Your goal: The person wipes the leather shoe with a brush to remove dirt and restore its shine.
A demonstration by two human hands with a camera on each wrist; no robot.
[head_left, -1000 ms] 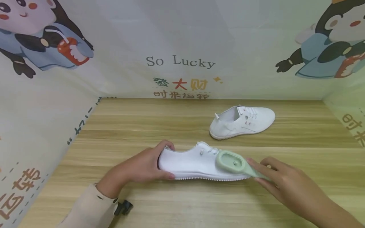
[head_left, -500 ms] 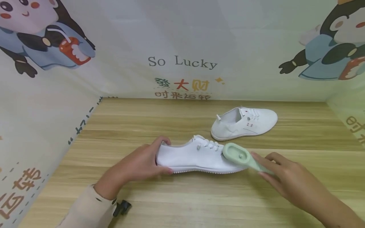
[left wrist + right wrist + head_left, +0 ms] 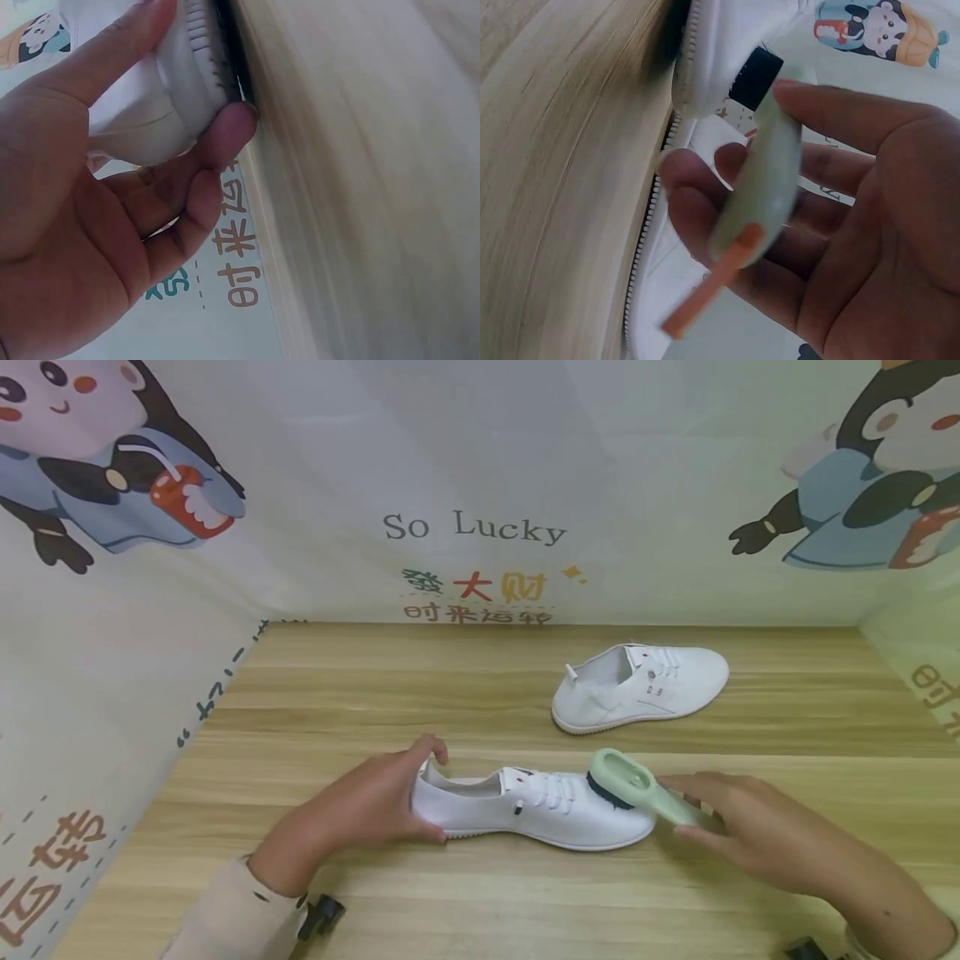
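In the head view a white lace-up shoe [image 3: 480, 810] stands upright on the wooden surface, toe to the right. My left hand [image 3: 382, 797] grips its heel, thumb low on the near side and fingers at the back; the left wrist view shows the heel [image 3: 142, 120] between thumb and fingers. My right hand [image 3: 750, 831] holds a pale green brush [image 3: 637, 785] by its handle. Dark bristles [image 3: 756, 78] touch the top of the toe. From the handle's end hangs an orange strap [image 3: 712, 281], seen in the right wrist view.
A second white shoe [image 3: 675, 685] lies behind the brushed one, toe to the right. Printed white sheeting [image 3: 480, 460] rises at the back and both sides of the wooden surface [image 3: 360, 693]. Black clips sit near both wrists.
The held shoe was tipped with its side facing me, was lifted slightly, and now sits lower with its laces and opening showing. The brush has shifted from the shoe's side to the toe top.
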